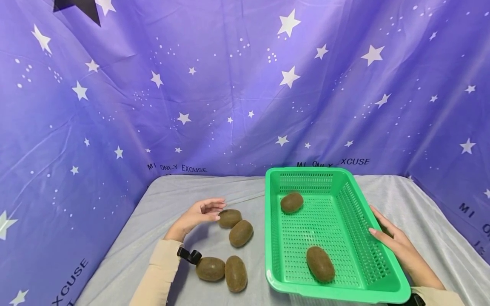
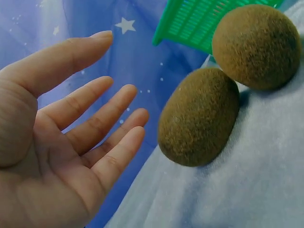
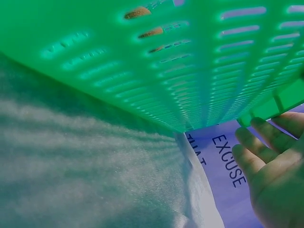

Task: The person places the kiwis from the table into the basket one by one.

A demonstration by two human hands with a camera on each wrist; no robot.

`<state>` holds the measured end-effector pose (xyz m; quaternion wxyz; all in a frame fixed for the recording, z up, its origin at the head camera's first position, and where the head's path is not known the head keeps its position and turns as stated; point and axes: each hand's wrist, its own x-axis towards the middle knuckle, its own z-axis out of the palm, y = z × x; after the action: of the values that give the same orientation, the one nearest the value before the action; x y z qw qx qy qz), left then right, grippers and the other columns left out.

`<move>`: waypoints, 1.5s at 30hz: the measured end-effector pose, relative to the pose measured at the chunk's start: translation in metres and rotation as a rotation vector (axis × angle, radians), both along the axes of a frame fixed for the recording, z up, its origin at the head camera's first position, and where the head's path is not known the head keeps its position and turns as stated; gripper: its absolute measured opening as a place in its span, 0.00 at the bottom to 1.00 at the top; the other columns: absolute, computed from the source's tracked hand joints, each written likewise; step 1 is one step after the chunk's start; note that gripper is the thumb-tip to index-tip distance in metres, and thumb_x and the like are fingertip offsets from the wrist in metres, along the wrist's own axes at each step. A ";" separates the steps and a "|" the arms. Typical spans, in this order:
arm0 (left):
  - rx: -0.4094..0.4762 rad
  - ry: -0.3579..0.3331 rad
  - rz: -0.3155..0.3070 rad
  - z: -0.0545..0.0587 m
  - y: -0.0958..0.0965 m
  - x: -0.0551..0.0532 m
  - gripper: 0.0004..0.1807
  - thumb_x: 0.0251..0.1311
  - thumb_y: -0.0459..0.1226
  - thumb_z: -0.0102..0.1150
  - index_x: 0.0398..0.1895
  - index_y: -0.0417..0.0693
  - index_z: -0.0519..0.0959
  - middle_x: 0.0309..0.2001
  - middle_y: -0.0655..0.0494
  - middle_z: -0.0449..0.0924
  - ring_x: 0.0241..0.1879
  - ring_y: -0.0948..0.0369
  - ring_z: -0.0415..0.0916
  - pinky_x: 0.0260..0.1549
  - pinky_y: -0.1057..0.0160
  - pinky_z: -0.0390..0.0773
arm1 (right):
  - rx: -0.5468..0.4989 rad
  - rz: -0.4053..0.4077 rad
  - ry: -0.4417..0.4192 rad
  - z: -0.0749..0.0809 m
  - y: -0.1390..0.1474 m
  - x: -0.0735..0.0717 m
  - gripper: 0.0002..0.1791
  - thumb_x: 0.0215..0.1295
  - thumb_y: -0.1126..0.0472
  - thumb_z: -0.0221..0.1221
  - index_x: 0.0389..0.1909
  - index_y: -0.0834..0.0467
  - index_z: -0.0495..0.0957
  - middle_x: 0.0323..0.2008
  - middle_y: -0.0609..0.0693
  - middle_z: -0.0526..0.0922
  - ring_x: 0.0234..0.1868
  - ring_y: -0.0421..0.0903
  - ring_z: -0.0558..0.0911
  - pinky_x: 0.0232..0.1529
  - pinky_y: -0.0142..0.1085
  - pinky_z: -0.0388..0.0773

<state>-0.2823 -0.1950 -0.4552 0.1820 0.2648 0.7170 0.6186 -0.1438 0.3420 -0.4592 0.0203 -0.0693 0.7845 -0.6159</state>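
Observation:
My left hand (image 1: 199, 214), fingers loosely spread, is beside a brown kiwi (image 1: 229, 218) on the cloth; in the left wrist view a gap shows between the fingertips and that kiwi (image 2: 199, 118). Another kiwi (image 1: 241, 233) lies against it. Nearer the front, one kiwi (image 1: 210, 269) lies by the left wrist, with a further kiwi (image 1: 236, 273) at its side. My right hand (image 1: 398, 244) holds the right rim of a green plastic basket (image 1: 269, 238), thumb over the rim and fingers outside. Inside the basket lie a kiwi (image 1: 292, 202) at the back left and a kiwi (image 1: 320, 264) near the front.
A pale grey cloth (image 1: 153, 212) covers the table. Purple curtains (image 1: 229, 85) with white stars hang behind and along both sides. Black bands with small devices (image 1: 189, 255) are worn on the wrists.

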 end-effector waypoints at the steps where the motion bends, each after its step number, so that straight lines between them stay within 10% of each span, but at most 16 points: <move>1: -0.002 -0.003 -0.001 -0.001 0.000 -0.001 0.33 0.56 0.28 0.60 0.65 0.31 0.62 0.62 0.26 0.61 0.60 0.39 0.64 0.56 0.63 0.70 | -0.015 0.002 -0.003 0.000 0.000 0.000 0.34 0.74 0.61 0.42 0.75 0.46 0.39 0.70 0.32 0.47 0.50 0.28 0.75 0.42 0.34 0.79; 26: -0.113 -0.068 0.095 -0.014 -0.003 -0.017 0.33 0.54 0.32 0.63 0.64 0.36 0.65 0.62 0.34 0.66 0.61 0.41 0.64 0.55 0.62 0.71 | 0.109 -0.025 0.056 0.000 0.000 0.000 0.33 0.75 0.60 0.42 0.74 0.41 0.39 0.72 0.31 0.42 0.55 0.14 0.58 0.46 0.17 0.66; 45: -0.152 -0.099 -0.030 -0.030 0.001 -0.024 0.34 0.51 0.27 0.63 0.62 0.27 0.63 0.57 0.37 0.73 0.50 0.61 0.75 0.49 0.66 0.74 | 0.034 0.014 0.141 -0.005 0.000 -0.004 0.33 0.73 0.66 0.41 0.75 0.49 0.41 0.74 0.39 0.41 0.60 0.16 0.56 0.51 0.14 0.60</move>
<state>-0.3066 -0.1944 -0.4851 0.2463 0.2300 0.7480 0.5717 -0.1482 0.3419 -0.4643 -0.0295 -0.1177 0.7938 -0.5960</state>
